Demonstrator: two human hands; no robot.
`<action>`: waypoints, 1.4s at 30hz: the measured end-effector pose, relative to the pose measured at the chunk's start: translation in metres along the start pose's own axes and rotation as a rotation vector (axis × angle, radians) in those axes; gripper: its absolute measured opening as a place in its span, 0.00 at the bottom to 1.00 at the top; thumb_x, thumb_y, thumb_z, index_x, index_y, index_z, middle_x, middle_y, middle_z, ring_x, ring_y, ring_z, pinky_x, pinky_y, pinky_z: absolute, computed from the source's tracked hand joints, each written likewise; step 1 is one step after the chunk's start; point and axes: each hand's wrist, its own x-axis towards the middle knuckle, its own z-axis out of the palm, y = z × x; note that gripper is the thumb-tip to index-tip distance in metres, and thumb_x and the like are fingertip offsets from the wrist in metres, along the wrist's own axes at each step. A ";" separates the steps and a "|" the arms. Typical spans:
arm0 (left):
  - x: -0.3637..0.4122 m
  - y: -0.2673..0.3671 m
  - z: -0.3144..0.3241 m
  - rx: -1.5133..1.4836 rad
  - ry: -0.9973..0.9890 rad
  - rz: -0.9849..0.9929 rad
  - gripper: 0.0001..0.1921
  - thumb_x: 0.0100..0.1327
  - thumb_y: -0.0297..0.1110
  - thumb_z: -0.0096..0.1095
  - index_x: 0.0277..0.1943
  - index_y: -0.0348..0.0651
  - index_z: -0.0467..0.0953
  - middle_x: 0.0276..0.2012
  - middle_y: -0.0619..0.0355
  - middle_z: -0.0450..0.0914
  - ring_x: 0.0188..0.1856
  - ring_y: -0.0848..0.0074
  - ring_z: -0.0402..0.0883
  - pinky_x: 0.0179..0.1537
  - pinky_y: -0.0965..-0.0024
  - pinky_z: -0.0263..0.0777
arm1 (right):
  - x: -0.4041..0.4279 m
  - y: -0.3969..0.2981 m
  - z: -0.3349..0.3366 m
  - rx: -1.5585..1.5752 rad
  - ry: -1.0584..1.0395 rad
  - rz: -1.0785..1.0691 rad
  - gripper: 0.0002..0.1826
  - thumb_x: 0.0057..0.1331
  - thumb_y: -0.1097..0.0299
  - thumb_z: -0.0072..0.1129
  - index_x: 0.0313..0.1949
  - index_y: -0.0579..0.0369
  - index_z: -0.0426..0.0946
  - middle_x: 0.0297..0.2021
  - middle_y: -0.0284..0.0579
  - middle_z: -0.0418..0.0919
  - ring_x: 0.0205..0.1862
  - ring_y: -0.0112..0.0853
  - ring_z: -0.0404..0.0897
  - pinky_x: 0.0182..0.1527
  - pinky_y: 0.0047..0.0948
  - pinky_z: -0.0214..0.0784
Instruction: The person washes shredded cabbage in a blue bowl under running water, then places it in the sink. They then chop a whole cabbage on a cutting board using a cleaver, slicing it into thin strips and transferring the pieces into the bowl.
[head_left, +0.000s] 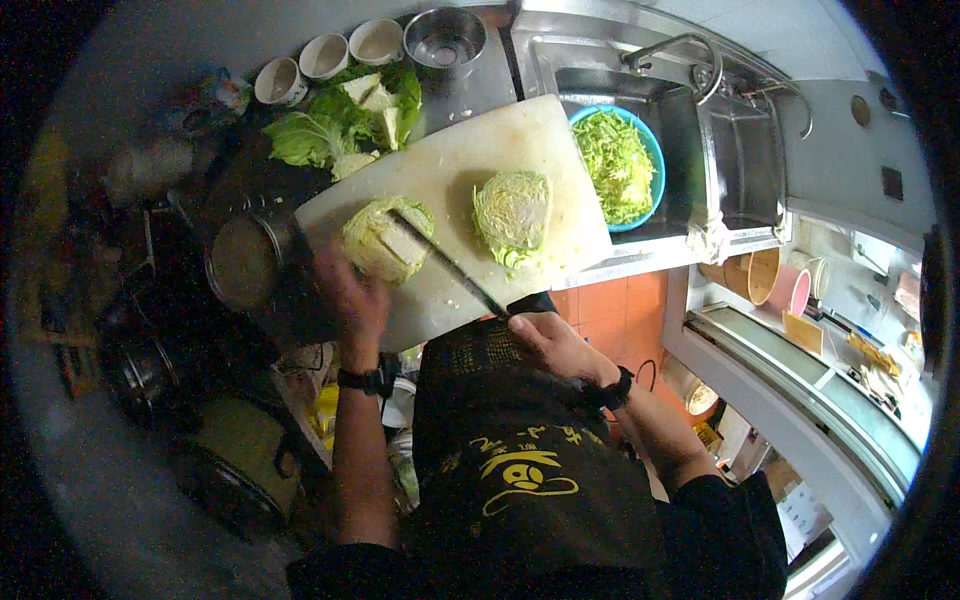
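Note:
On a white cutting board (450, 161) lie two cut cabbage pieces, cut sides up. The left cabbage piece (367, 236) shows its pale core, and the knife (457, 270) reaches across it with its tip over the core. My right hand (559, 345) grips that knife by its handle, at the board's near edge. Blurred, my left hand (352, 296) is at the near left side of the same piece, thumb and fingers apart; whether it touches the leaves is unclear. Farther right sits the other cabbage piece (514, 214), apart from both hands.
Right of the board, a blue basin (660, 169) of shredded cabbage (615, 169) stands at the steel sink (675, 97). Loose leaves and core pieces (352, 112) lie behind the board, near white bowls (325, 56) and a steel bowl (445, 37). Dark pots (244, 262) are at left.

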 end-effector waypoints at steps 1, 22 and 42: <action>-0.009 0.023 -0.003 0.341 -0.086 0.247 0.41 0.66 0.52 0.69 0.76 0.42 0.62 0.69 0.39 0.68 0.72 0.46 0.64 0.71 0.41 0.57 | -0.006 0.001 -0.003 -0.056 0.038 0.079 0.32 0.83 0.46 0.43 0.50 0.71 0.78 0.38 0.46 0.85 0.43 0.28 0.77 0.53 0.35 0.72; 0.193 -0.043 -0.004 -0.750 -0.524 -0.691 0.23 0.72 0.62 0.50 0.47 0.53 0.79 0.40 0.63 0.83 0.41 0.75 0.80 0.46 0.63 0.70 | -0.014 0.028 -0.033 0.214 0.344 -0.038 0.31 0.83 0.43 0.39 0.28 0.55 0.71 0.20 0.30 0.66 0.22 0.21 0.62 0.25 0.27 0.55; -0.045 -0.027 0.090 -0.882 0.370 -0.742 0.42 0.65 0.39 0.76 0.74 0.36 0.57 0.72 0.47 0.65 0.69 0.57 0.70 0.67 0.57 0.68 | -0.030 0.025 -0.115 0.350 0.377 0.027 0.29 0.81 0.39 0.41 0.30 0.49 0.68 0.18 0.28 0.63 0.16 0.20 0.60 0.19 0.25 0.51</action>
